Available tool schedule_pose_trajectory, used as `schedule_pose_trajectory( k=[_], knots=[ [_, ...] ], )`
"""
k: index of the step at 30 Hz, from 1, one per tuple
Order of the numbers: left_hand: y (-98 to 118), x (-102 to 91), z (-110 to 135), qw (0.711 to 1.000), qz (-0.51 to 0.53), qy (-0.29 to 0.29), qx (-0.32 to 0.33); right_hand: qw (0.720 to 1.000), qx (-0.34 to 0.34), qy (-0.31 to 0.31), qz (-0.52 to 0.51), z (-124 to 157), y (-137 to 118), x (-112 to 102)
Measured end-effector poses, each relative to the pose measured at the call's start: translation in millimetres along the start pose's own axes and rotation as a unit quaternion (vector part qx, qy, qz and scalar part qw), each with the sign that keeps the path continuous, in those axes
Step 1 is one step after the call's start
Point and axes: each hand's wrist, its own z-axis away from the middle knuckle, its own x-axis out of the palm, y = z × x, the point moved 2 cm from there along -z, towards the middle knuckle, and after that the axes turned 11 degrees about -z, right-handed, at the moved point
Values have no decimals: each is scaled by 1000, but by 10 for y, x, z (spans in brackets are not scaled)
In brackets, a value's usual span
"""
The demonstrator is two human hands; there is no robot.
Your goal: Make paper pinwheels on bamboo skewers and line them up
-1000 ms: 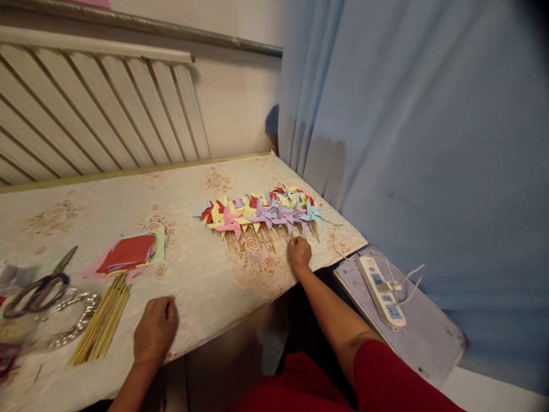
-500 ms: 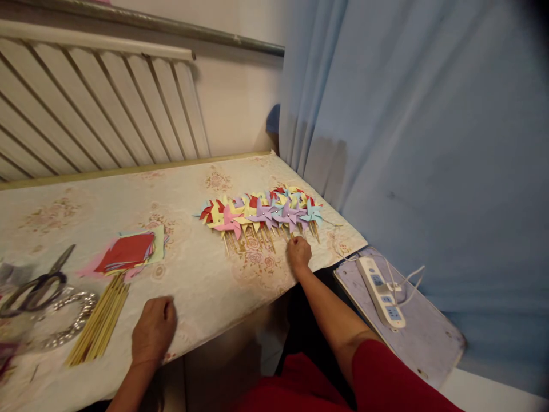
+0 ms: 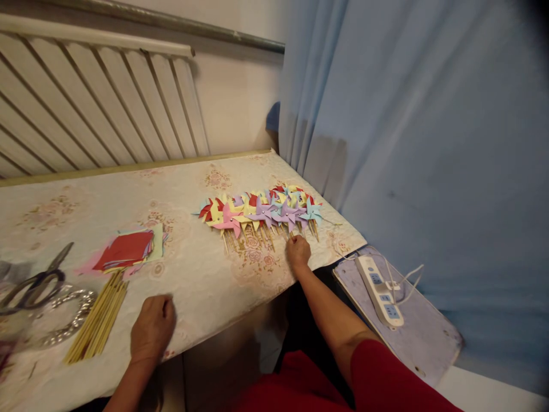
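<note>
My right hand [image 3: 298,252] is closed at the lower end of a purple paper pinwheel [image 3: 287,215], its fingers pinching the stick. That pinwheel lies along the front of a pile of pinwheels [image 3: 253,210] in red, yellow, pink, purple and light blue, with thin sticks pointing toward me. My left hand [image 3: 152,327] rests as a loose fist on the table near its front edge, and nothing shows in it. Left of that fist lies a bundle of thin wooden sticks [image 3: 99,320], its far end touching a stack of coloured paper squares [image 3: 128,250].
Black-handled scissors [image 3: 40,286] and a ring of shiny silver beads [image 3: 77,320] lie at the far left of the flower-patterned table [image 3: 206,297]. A white power strip [image 3: 380,290] with cables sits on a lower surface at right, beside a blue curtain [image 3: 407,160]. A radiator [image 3: 98,103] stands behind.
Almost nothing differs. The view has shifted very slightly; both hands and the pinwheels stay in place.
</note>
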Motion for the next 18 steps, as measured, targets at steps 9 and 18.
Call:
schedule_pose_trajectory(
  k=[9, 18],
  knots=[
    [-13, 26, 2, 1000, 17, 5, -1, 998, -18, 17, -54, 25, 111, -33],
    [-3, 15, 16, 1000, 22, 6, -5, 998, -25, 34, -54, 143, 146, -107]
  ],
)
